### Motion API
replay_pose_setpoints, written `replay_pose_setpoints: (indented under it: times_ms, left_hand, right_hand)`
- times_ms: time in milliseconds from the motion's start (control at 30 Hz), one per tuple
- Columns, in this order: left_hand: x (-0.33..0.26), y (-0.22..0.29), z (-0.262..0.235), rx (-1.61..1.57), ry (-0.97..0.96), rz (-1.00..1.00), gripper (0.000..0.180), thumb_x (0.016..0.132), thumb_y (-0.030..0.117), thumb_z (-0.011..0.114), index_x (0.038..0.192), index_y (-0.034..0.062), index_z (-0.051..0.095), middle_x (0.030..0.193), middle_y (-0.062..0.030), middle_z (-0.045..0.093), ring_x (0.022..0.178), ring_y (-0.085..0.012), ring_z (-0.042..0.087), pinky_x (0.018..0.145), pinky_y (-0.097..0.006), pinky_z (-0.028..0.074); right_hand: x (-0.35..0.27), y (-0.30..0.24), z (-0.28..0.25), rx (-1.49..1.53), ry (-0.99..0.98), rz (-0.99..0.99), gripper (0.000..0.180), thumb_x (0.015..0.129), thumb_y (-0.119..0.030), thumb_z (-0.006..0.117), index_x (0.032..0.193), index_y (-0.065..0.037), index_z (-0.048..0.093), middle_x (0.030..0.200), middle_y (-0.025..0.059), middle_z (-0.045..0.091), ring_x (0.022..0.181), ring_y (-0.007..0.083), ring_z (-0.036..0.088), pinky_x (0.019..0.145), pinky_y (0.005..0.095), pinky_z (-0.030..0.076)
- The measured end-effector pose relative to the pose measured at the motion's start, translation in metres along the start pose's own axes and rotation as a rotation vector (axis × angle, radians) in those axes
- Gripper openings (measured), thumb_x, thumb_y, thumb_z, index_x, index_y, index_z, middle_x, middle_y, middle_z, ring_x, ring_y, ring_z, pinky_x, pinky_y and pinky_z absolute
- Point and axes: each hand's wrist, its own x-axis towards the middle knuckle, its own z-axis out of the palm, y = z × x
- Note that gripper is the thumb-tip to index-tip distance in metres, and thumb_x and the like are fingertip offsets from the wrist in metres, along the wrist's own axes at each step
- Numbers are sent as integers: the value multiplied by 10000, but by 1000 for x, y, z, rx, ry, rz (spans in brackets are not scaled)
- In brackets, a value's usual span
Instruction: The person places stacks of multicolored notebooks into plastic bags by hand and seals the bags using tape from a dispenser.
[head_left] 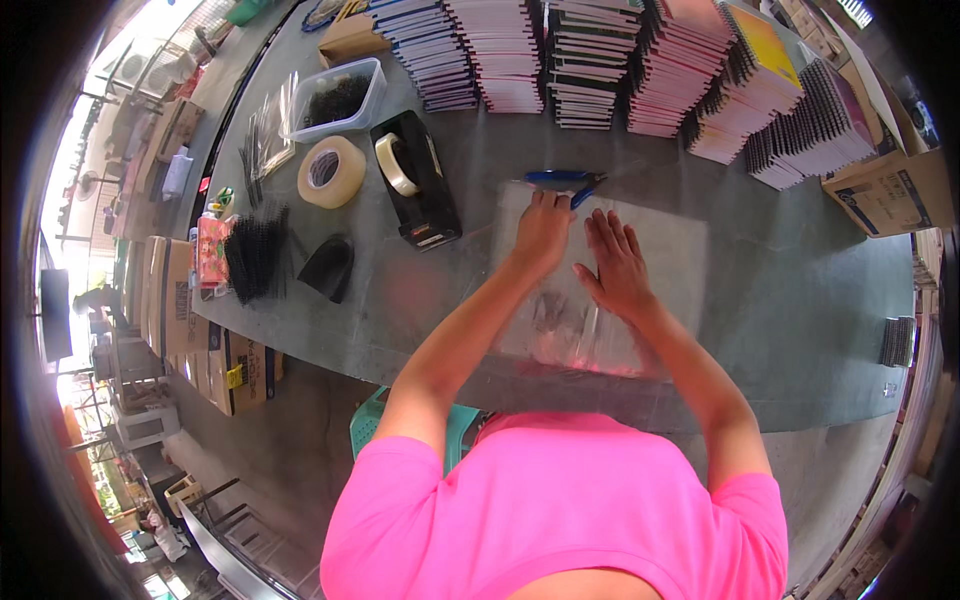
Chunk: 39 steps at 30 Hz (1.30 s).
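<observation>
On the table in front of me lies a clear plastic sheet or bag (660,250), with glare on its near part. My left hand (541,235) is on its far left part, fingers curled closed. What they grip, if anything, is hidden. Flat on the plastic beside it rests my right hand (617,265), open, fingers stretched out and pointing away from me. Just beyond both hands is a pair of blue-handled pliers or cutters (565,178), close to my left fingertips.
Tall stacks of spiral-bound notebooks (595,65) line the far side. Leftward are a black tape dispenser (418,190), a tape roll (331,172), a plastic tub of black pieces (340,98) and black binding coils (255,255). An open cardboard box (890,195) stands at the right.
</observation>
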Motion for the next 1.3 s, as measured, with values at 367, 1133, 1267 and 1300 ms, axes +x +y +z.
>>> replay_pose_setpoints:
  times_ms: [367,1133,1267,1300]
  left_hand:
    - [13,-36,-97,200,139,234,348,785,163,625,1102,27,579,1058,-160,531,986,-343,494,851,-440,413]
    - [215,-29,-177,437,356,553,290,868,227,526,1055,12,580,1081,-176,597,1068,-291,537,955,-431,353]
    - [225,-26,-178,429,156,454,212,840,89,531,1030,22,596,1032,-153,622,1008,-266,574,909,-401,394]
    - [216,-16,-185,212,300,447,210,804,36,528,1001,26,599,1010,-148,627,998,-266,578,893,-395,409]
  right_hand:
    - [9,12,-20,32,-107,-5,668,837,-412,552,1330,-5,358,1402,185,321,1311,373,274,1058,484,240]
    - [147,-57,-107,1918,-269,601,438,797,-58,632,1183,44,450,1079,133,587,986,240,594,876,369,481]
    - [126,-32,-114,1877,-155,456,468,804,-95,636,1216,15,442,1114,138,576,1011,248,587,892,380,474]
    - [119,-25,-114,1876,-135,463,466,827,-148,623,1227,7,440,1129,143,572,1018,249,585,898,383,471]
